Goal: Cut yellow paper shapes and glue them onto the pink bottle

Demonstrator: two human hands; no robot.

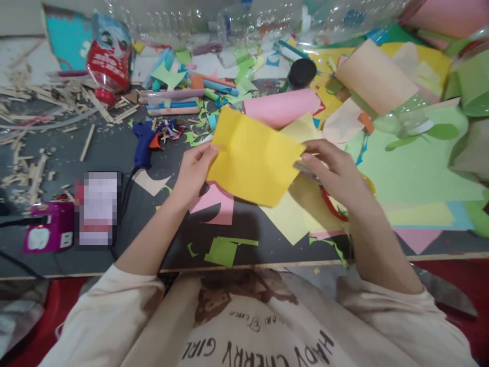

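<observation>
A piece of bright yellow paper (254, 158) is held up over the table between my two hands, creased and slightly bent. My left hand (198, 165) pinches its left edge between thumb and fingers. At the paper's right corner, my right hand (334, 171) grips the edge with its fingertips. Scissors with red and yellow handles (333, 205) are also in my right hand, their blades partly hidden behind the fingers and paper. Beneath lie pale yellow paper (292, 219) and a pink paper offcut (217, 204).
A blue glue gun (143, 145), a phone (98, 209) and a purple power block (49, 227) lie at left. Wood sticks (36, 173) litter that side. Behind are rolled pink paper (282, 108), a red-labelled bottle (109, 58) and clear plastic bottles. Green sheets (416, 163) lie right.
</observation>
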